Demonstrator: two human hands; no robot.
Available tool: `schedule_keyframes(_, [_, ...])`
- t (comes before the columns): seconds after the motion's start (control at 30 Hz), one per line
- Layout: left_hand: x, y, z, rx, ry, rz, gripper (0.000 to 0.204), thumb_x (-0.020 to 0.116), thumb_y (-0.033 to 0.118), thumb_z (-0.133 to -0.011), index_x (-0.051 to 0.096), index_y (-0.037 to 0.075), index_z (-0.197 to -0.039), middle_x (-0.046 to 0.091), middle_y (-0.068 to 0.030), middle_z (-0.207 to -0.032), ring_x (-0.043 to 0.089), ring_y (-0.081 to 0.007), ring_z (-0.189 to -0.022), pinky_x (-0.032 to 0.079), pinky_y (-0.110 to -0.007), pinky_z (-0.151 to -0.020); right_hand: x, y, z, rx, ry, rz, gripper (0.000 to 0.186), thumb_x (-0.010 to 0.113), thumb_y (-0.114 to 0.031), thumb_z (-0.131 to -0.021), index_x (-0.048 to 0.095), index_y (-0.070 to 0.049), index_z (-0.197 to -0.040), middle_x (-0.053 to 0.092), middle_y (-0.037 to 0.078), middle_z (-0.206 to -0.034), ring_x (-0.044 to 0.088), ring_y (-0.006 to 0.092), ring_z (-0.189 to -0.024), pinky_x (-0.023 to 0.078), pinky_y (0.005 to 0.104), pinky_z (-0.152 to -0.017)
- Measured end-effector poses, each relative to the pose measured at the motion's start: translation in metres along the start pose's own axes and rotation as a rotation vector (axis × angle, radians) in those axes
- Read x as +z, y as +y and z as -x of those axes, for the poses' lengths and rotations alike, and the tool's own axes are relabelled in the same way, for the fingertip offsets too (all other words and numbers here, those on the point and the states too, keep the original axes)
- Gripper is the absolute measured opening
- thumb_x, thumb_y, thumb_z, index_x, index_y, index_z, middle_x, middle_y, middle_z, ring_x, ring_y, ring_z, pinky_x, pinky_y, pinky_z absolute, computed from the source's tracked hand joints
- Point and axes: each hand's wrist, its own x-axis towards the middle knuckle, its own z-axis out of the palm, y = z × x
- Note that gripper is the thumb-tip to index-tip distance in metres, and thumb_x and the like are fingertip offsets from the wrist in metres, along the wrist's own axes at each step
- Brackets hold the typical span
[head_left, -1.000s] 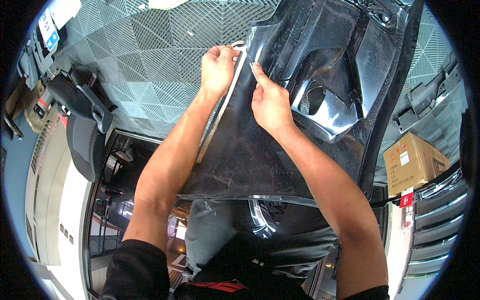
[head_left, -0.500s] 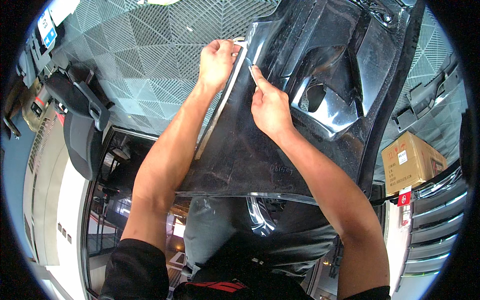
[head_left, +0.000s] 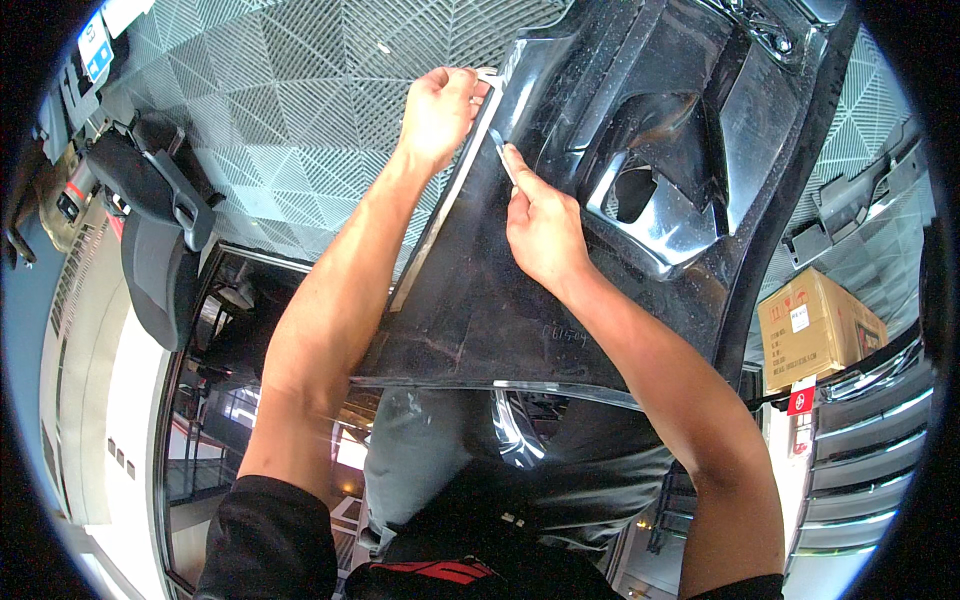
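A large glossy black car body panel lies in front of me, its inner side up, with a moulded recess and a hole near its right half. A pale strip of tape runs along the panel's left edge. My left hand is closed on the upper end of that strip at the panel's top corner. My right hand pinches a small thin blade-like tool, its tip touching the panel just beside the strip.
The floor is grey plastic grid tiles. A black car seat part lies at the left. A brown cardboard box stands at the right, beside a dark grille piece. More black trim lies at the upper right.
Both hands have stayed at the panel's upper left edge. The right hand's tool has shifted slightly along the strip; the left hand keeps its hold.
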Motion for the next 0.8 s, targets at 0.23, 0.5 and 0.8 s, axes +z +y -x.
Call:
schedule_keyframes(0.23, [0.003, 0.007, 0.004, -0.001, 0.025, 0.027, 0.030, 0.059, 0.025, -0.104, 0.066, -0.004, -0.109, 0.072, -0.0061, -0.094, 0.058, -0.0090, -0.073, 0.052, -0.026, -0.062, -0.006, -0.004, 0.006, 0.026, -0.064, 0.008, 0.058, 0.055, 0.004, -0.092, 0.059, -0.008, -0.149, 0.069, 0.029, -0.095, 0.071, 0.0426, -0.086, 0.057, 0.0484, -0.080])
schedule_keyframes(0.5, [0.002, 0.007, 0.003, 0.003, 0.020, 0.038, 0.029, 0.059, 0.024, -0.104, 0.066, -0.003, -0.110, 0.072, -0.0064, -0.097, 0.059, -0.0093, -0.075, 0.052, -0.026, -0.062, -0.017, -0.017, 0.010, 0.163, -0.216, 0.041, 0.053, 0.052, -0.001, -0.101, 0.058, -0.016, -0.151, 0.067, 0.032, -0.115, 0.075, 0.0404, -0.103, 0.057, 0.0422, -0.088])
schedule_keyframes(0.8, [-0.006, 0.008, -0.013, 0.054, -0.083, -0.182, 0.047, 0.062, 0.041, -0.099, 0.066, 0.000, -0.120, 0.073, -0.0094, -0.108, 0.063, -0.0158, -0.084, 0.055, -0.033, -0.073, -0.029, -0.026, 0.016, 0.208, -0.301, 0.040, 0.055, 0.053, -0.001, -0.099, 0.059, -0.018, -0.150, 0.068, 0.032, -0.104, 0.076, 0.0390, -0.092, 0.058, 0.0424, -0.084])
